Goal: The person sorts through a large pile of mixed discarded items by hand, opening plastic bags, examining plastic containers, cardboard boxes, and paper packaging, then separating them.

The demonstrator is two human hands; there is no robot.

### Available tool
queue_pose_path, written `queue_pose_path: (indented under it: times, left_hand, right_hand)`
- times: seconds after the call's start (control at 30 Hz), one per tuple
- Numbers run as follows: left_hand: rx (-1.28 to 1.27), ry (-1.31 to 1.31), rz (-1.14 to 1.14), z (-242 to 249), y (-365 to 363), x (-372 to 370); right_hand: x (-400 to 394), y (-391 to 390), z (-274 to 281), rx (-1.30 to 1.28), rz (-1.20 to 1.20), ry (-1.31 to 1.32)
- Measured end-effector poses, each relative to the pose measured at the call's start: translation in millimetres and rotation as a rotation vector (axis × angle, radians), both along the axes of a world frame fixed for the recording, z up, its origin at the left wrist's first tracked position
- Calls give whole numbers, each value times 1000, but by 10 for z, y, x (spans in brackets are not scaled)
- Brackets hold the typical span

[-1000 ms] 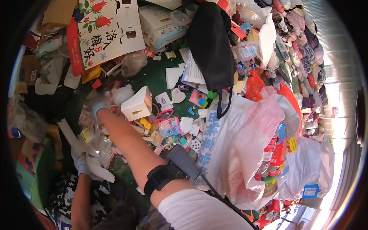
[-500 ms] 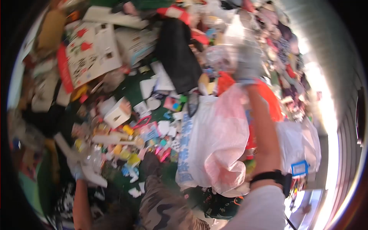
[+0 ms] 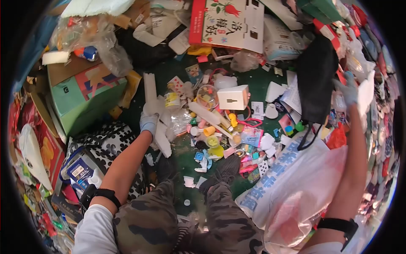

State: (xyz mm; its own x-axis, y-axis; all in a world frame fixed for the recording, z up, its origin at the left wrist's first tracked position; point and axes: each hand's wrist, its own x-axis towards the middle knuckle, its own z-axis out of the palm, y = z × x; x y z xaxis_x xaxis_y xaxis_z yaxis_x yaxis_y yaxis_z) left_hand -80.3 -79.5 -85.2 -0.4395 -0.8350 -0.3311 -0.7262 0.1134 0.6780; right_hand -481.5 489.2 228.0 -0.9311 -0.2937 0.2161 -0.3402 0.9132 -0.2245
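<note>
My left hand (image 3: 149, 123), in a pale glove, is closed around white foam pieces (image 3: 161, 137) at the left of centre. Clear plastic packaging (image 3: 179, 120) lies just right of it. My right hand (image 3: 348, 89), also gloved, reaches to the right edge of the pile, beside a black fabric bag (image 3: 315, 80) and near white plastic (image 3: 366, 95). Its fingers look apart, with nothing visible in them. Small items lie between my hands, among them a white box (image 3: 233, 98), a yellow toy (image 3: 233, 120) and a pink cord (image 3: 252, 122).
A green box (image 3: 86, 101) and a patterned black bag (image 3: 112, 142) stand at left. A large white and pink sack (image 3: 292, 186) lies at lower right. A printed carton (image 3: 230, 25) is at the top. Mixed rubbish surrounds the green floor (image 3: 186, 169).
The view has swung left, so the pile appears shifted right. My right hand has gone from above the orange bag to beside the black bag. The foam is still in my left hand.
</note>
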Motion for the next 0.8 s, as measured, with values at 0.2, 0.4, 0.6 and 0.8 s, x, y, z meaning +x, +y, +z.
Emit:
queue_pose_path:
  times: [0.2,0.4,0.6,0.8]
  left_hand:
    - [122,148,54,72,-2,17]
    - [126,17,36,232,28,-14]
    - [169,71,18,-43,-113,86]
    - [53,20,-298,-308,-327,118]
  right_hand:
    - [1436,-2798,-1868,757,678,-198]
    - [1491,-2604,-2005,292,400,-435]
    - [2037,-2044,-1897,-1419,40,-831]
    - [3054,-1879,-1508,-2088,-333,-1048]
